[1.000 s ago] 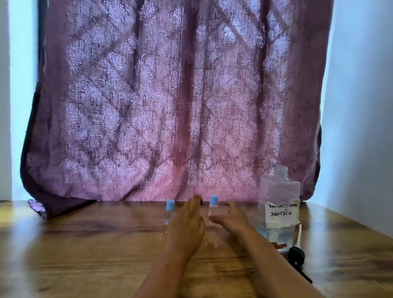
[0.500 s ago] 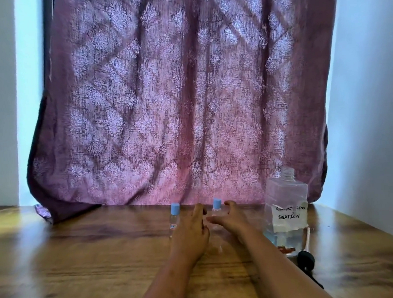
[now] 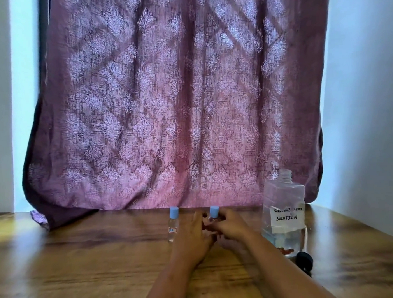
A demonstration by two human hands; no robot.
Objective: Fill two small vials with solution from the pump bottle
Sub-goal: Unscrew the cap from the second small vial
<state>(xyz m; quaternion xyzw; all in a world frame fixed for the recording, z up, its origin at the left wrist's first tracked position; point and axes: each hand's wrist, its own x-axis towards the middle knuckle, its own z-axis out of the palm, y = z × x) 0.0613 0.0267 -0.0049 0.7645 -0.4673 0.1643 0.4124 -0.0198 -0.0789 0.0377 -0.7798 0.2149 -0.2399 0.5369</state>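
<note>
I am sitting at a glossy wooden table (image 3: 83, 268) with a purple patterned curtain (image 3: 177, 104) hanging behind it. My left hand (image 3: 193, 239) and right hand (image 3: 231, 225) are closing around the right vial (image 3: 214, 214) (blue-capped, upright), while the left vial (image 3: 173, 223) is standing just beside my left fingers (image 3: 198, 218). The uncapped bottle (image 3: 284, 212) is standing to my right.

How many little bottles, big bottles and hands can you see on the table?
Little vials with blue caps: 2, the left vial and the right vial
Big solution bottle: 1
Black pump head: 1
Hands: 2, left hand and right hand
Total: 6
</note>
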